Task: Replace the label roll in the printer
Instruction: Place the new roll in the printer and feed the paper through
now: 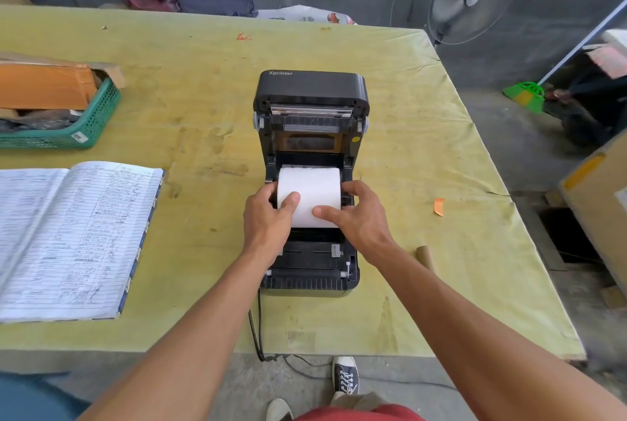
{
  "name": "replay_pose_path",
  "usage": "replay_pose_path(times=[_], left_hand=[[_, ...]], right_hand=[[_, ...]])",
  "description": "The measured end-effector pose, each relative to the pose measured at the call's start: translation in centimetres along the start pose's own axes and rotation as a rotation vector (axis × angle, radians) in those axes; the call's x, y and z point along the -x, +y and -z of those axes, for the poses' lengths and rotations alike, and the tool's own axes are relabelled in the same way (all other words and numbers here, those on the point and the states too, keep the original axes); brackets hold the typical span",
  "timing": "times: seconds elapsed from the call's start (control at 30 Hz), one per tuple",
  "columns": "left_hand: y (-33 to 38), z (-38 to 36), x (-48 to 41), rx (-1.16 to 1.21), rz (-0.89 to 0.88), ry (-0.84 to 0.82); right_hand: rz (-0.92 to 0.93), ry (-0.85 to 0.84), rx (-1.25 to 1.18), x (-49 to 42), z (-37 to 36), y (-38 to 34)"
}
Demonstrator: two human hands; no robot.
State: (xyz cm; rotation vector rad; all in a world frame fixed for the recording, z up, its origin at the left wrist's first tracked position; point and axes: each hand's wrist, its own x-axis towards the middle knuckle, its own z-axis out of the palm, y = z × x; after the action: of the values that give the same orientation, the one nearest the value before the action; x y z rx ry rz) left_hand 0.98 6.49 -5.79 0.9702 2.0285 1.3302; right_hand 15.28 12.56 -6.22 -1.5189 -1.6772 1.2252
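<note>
Two hands meet on the white label roll (309,196), which sits in the well of the open black printer (310,251) at the middle of the yellow-covered table (407,156). The left hand (268,220) cups the roll's left end with its thumb laid across the paper face, and the right hand (361,220) cups the right end with its thumb likewise on the front, so both are grasping the roll rather than resting beside it. The printer's lid (310,94) stands tilted up and back on the far side, showing the print head bar beneath it. Judging by this, the opening step is done and the new roll is being seated between the side holders; whether it is fully dropped onto them I cannot tell, since the palms hide both ends. A bare cardboard core (424,255) lies on the table just right of the printer, near the right forearm, which suggests the spent roll is already out. What looks left: settling the roll, drawing the leading edge forward over the near paper guides (334,250), and shutting the lid. No paper is yet pulled toward the near slot. An open ledger (68,237) lies well to the left, and a green basket (81,128) sits farther left beyond it.
</note>
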Motion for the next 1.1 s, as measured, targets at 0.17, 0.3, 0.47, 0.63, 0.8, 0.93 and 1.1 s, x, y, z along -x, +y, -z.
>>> replay_pose_path(times=[0.17, 0.3, 0.47, 0.63, 0.8, 0.93, 1.1], left_hand=[[0.0, 0.1, -0.2, 0.010, 0.015, 0.000], [-0.2, -0.1, -0.3, -0.027, 0.013, 0.010], [-0.2, 0.0, -0.1, -0.038, 0.000, -0.002], [-0.2, -0.1, 0.0, -0.066, -0.014, 0.003], [0.3, -0.1, 0.0, -0.111, -0.023, -0.007], [0.6, 0.1, -0.2, -0.156, -0.005, -0.008], [0.8, 0.5, 0.0, -0.135, 0.059, 0.002]], right_hand=[[-0.020, -0.007, -0.024, -0.4, 0.2, -0.3], [-0.020, 0.007, -0.019, -0.3, 0.0, -0.3], [-0.004, 0.017, -0.034, 0.1, -0.2, 0.3], [0.002, 0.013, -0.057, 0.4, -0.3, 0.5], [0.003, 0.031, -0.104, 0.6, -0.6, 0.6], [-0.022, 0.002, -0.164, 0.7, -0.5, 0.6], [0.021, -0.019, -0.176, 1.0, -0.2, 0.3]])
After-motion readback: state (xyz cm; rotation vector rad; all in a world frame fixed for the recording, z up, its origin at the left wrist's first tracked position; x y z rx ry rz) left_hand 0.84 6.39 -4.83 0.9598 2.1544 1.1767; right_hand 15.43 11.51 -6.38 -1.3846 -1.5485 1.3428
